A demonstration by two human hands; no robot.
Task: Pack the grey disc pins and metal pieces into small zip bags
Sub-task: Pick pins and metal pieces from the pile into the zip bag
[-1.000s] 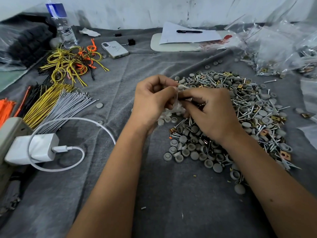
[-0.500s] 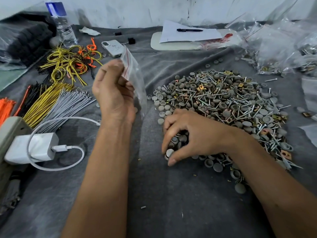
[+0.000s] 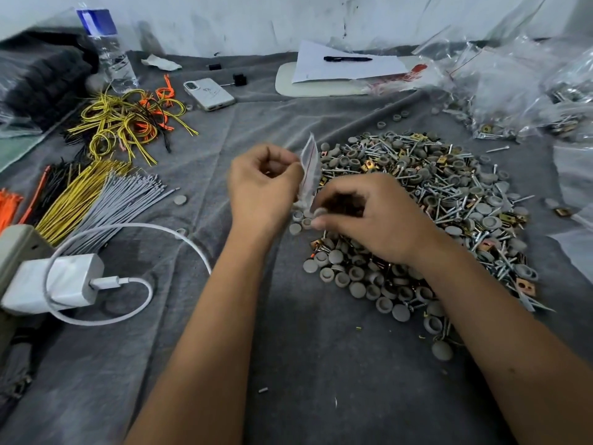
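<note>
A big pile of grey disc pins, screws and small brass clips covers the grey cloth to the right of centre. My left hand pinches a small clear zip bag with a red seal line, holding it upright at the pile's left edge. My right hand is just right of the bag with curled fingers, its fingertips pinching a grey disc pin at the bag's lower part. What else sits inside that hand is hidden.
Bundles of yellow, grey, black and orange cable ties lie at the left, with a white charger and cable. A phone, a water bottle, paper with a pen and filled plastic bags sit further back.
My left hand has brought the bag down from high at the left to the pile's edge. My right hand has lifted off the pile with a disc pin and moved to the bag.
</note>
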